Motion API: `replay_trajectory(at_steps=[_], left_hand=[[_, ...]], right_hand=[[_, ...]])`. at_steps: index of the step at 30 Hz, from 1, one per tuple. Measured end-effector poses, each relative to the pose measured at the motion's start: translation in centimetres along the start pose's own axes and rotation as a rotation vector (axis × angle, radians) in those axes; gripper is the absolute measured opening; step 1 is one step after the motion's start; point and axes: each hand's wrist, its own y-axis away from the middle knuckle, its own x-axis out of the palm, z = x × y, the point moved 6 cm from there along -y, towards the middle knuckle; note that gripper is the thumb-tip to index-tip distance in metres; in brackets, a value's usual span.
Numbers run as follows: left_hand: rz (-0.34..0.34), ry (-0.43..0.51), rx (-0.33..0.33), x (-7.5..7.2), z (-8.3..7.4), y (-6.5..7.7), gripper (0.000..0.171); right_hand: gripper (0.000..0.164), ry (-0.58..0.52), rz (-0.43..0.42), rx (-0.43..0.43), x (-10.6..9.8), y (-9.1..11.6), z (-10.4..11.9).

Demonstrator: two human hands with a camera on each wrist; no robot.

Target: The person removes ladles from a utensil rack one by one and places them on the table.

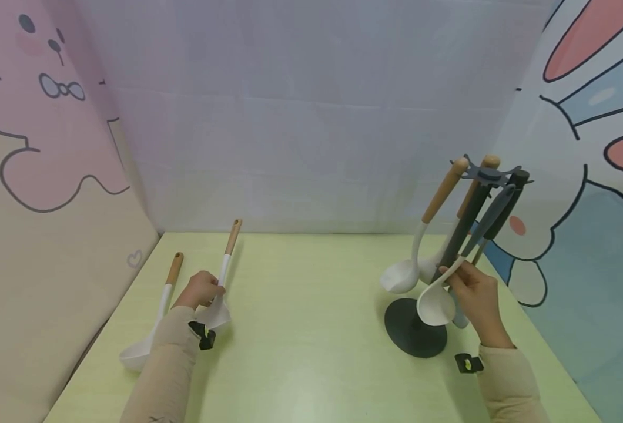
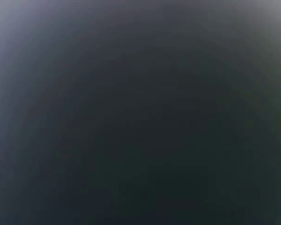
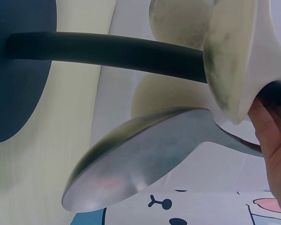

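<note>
My left hand (image 1: 200,289) grips the white neck of a spatula (image 1: 218,312) with a wooden-ended handle, low over the table's left side. Farther left lies a white ladle (image 1: 137,352) with a wooden handle end, partly behind my sleeve. My right hand (image 1: 478,294) pinches the neck of a cream ladle (image 1: 436,305) with a grey handle, whose top is up at the utensil rack (image 1: 416,343). Behind that ladle's bowl, the right wrist view shows the dark pole and a metal spoon (image 3: 145,159). The left wrist view is dark and blurred.
Another white ladle (image 1: 400,276) with a wooden handle hangs on the rack's left side, beside more utensils under the grey hook ring (image 1: 488,174). The pale green table (image 1: 301,305) meets a plain cloth backdrop (image 1: 311,117). Cartoon-printed cloths flank both sides.
</note>
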Motion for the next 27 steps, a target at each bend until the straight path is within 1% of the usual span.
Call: replay_trajectory(at_steps=[6,12,17,23,27], left_hand=[[0.016,0.01,-0.052,0.2,1.2,0.1,0.012],[0.031,-0.002,-0.093,0.2,1.8,0.4,0.013],[0.047,-0.024,-0.102,0.2,2.3,0.8,0.016],[0.05,-0.057,-0.106,0.1,3.1,1.0,0.016],[0.058,-0.067,-0.117,0.2,3.5,1.1,0.02]], right_hand=[[0.013,-0.03,-0.002,0.007,0.0,0.0,0.0],[0.013,-0.036,0.0,0.001,0.1,0.0,0.2],[0.014,-0.048,0.0,-0.004,0.1,0.0,0.2],[0.015,-0.066,0.0,0.005,0.2,0.0,0.1],[0.014,-0.05,-0.002,0.002,0.1,-0.1,0.2]])
